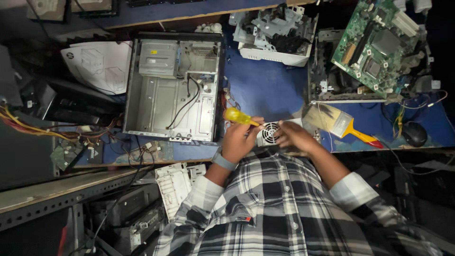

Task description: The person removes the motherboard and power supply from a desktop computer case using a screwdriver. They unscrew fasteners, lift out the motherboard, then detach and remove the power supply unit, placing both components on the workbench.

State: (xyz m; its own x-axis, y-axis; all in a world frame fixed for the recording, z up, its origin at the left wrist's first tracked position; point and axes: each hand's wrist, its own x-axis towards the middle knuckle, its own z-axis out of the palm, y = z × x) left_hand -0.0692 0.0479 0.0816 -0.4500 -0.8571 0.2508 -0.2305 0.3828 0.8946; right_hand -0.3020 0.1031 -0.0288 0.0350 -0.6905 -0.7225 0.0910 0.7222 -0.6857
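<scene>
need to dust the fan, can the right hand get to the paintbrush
Probably yes: the paintbrush lies just beside the right hand, nothing between them, though that hand is now holding the fan.

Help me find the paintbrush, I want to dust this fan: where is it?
In the head view the paintbrush lies on the blue bench top just right of the right hand, below the green circuit board, its orange handle pointing toward the black mouse.
</scene>
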